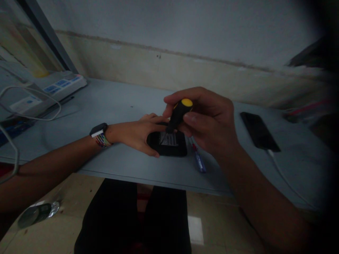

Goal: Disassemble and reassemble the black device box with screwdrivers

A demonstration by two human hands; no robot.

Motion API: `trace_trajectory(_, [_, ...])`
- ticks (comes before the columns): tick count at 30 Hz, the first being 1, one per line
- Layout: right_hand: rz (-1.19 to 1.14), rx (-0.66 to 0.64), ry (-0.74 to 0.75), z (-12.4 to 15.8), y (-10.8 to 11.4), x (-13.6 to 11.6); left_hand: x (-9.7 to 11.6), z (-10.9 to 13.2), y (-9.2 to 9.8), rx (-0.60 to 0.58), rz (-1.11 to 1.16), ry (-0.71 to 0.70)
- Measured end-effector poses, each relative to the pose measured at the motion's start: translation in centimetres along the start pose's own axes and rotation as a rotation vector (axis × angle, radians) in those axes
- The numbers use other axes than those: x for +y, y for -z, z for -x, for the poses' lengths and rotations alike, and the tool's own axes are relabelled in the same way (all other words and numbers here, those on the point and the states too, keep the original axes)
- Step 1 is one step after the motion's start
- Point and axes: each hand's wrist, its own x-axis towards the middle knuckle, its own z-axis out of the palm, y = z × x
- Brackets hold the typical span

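Observation:
A black and yellow screwdriver (177,115) is pinched by its handle in my right hand (212,120), its thin shaft pointing down at a black box-shaped device (173,150). A pale printed label shows on the device's upper face. Whether the screwdriver's tip touches the device, I cannot tell. My left hand (137,133) grips the device from its left side, thumb at the near edge and fingers round the far edge. Close to the device's right side lies a smaller screwdriver (199,160) with a blue see-through handle.
A phone (259,131) with a white cable lies on the table (111,97) at the right. To the left are a white power strip (58,90) and loose cables. A wall (185,68) borders the table's back. A bottle (37,214) lies on the floor, lower left.

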Motion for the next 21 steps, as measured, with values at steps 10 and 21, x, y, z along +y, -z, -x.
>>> trace_trajectory(10, [1.002, 0.274, -0.095, -1.9, 6.5, 4.6, -0.5, 0.3, 0.1, 0.013, -0.074, -0.005])
trace_trajectory(21, [1.177, 0.066, -0.542, -0.2, 9.2, 7.2, -1.7, 0.2, -0.1, 0.106, -0.064, -0.027])
